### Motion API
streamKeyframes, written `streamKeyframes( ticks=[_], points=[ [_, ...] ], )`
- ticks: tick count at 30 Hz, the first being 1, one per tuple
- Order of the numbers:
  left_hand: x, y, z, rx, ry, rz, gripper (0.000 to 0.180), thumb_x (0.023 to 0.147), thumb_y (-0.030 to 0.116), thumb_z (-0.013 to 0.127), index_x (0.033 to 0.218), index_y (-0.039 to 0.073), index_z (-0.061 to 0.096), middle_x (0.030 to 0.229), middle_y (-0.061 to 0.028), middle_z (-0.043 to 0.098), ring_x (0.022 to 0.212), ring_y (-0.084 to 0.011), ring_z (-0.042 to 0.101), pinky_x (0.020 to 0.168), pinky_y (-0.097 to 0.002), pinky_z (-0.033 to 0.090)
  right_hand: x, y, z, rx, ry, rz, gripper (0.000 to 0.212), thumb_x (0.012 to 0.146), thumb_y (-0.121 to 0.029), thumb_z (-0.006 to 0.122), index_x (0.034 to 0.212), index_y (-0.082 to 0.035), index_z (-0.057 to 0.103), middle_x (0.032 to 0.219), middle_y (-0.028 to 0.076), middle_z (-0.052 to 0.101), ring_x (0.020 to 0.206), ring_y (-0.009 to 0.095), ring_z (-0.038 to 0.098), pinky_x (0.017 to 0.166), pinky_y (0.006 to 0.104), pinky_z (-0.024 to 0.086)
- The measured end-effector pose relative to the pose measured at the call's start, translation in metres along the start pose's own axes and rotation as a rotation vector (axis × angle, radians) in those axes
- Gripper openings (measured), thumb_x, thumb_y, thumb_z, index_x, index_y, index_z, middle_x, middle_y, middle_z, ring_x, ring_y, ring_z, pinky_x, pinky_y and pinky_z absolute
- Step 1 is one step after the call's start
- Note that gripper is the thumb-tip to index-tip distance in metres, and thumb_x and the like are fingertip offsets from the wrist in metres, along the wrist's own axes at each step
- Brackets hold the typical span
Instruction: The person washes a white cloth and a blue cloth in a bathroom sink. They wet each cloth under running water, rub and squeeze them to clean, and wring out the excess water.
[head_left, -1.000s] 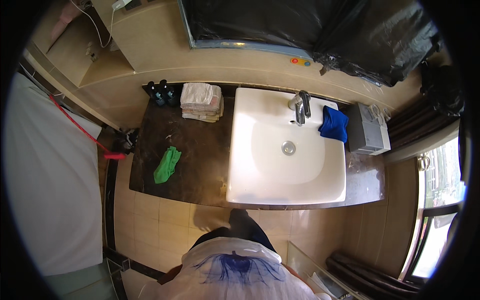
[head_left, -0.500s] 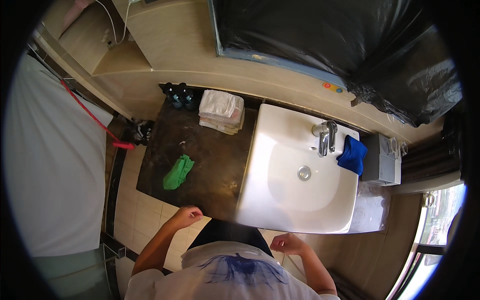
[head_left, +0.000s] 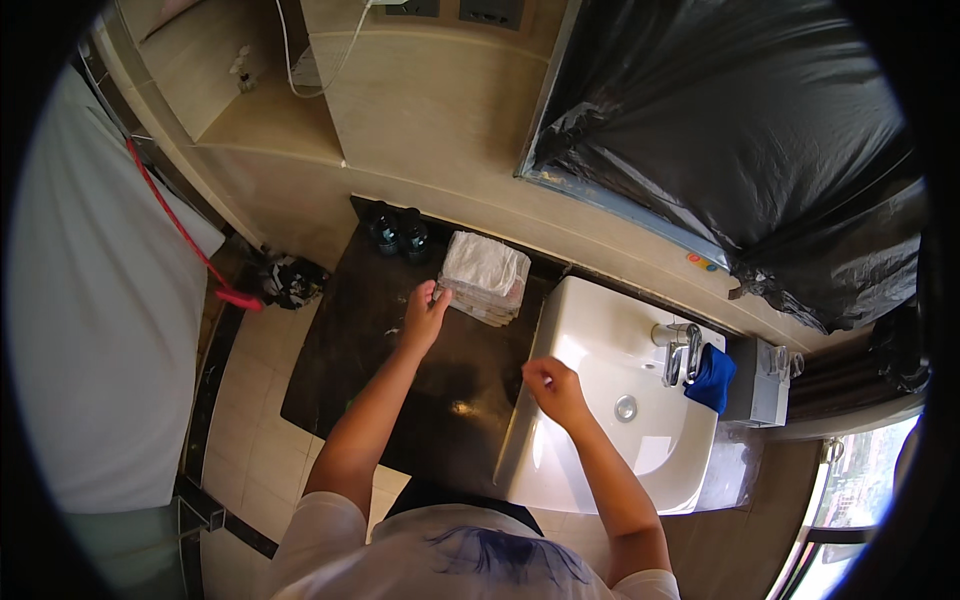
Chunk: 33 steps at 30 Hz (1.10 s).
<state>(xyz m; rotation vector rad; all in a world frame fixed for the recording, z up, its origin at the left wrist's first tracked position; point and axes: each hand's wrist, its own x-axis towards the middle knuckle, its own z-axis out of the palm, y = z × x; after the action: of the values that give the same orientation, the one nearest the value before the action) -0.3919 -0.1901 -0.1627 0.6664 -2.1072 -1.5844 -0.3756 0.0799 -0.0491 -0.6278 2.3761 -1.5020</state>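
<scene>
On dark counter [head_left: 345,350], L of white sink [head_left: 600,305], sits folded cloth stack [head_left: 485,268] — off-white rumpled top, beige-ish edges — w/ L hand [head_left: 425,318] by its L corner, fingers parted, touch unclear, & R hand [head_left: 555,388], fingers curled, over sink's edge.

Your left hand [head_left: 426,322] reaches farther forward than your right hand [head_left: 556,390], the two apart. On the left, your thumb [head_left: 443,298] stands away from the fingers [head_left: 426,291], which point ahead; behind them your left forearm [head_left: 372,415] slants back and outward. Your right hand turns inward, fingers curled, how tightly is unclear, with your right forearm [head_left: 608,475] angling back and outward behind it.
</scene>
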Motion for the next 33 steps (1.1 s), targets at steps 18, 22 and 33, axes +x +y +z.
streamKeyframes(
  ticks=[18,22,33],
  points=[
    [0.052,0.002,0.011,-0.243,-0.297,-0.661,0.084,0.064,0.059,0.066,0.128,0.017,0.033,0.113,-0.0033,0.047,0.095,-0.0165,0.044,0.073,-0.0309,0.037,0.139,0.076,0.084,0.622,0.359,0.827,0.058,0.071,-0.044,0.065,0.119,-0.016,0.047,0.099,0.004,0.051,0.085,0.016,0.047,0.065,0.0334,0.044],
    [0.026,0.013,0.006,-0.224,-0.257,-0.686,0.076,0.065,0.058,0.066,0.122,0.016,0.037,0.108,-0.0035,0.049,0.092,-0.0147,0.044,0.070,-0.0299,0.036,0.130,0.080,0.081,0.618,0.378,0.796,0.046,0.074,-0.038,0.064,0.111,-0.014,0.050,0.088,0.001,0.052,0.075,0.014,0.047,0.062,0.0304,0.043],
    [-0.084,0.000,-0.044,-0.124,-0.157,-0.516,0.068,0.074,0.031,0.070,0.126,0.006,0.035,0.115,-0.0114,0.048,0.101,-0.0239,0.046,0.085,-0.0402,0.036,0.033,0.060,0.105,0.117,0.405,0.507,0.051,0.072,-0.018,0.063,0.120,-0.010,0.046,0.112,0.014,0.050,0.101,0.027,0.048,0.087,0.0370,0.039]
  ],
)
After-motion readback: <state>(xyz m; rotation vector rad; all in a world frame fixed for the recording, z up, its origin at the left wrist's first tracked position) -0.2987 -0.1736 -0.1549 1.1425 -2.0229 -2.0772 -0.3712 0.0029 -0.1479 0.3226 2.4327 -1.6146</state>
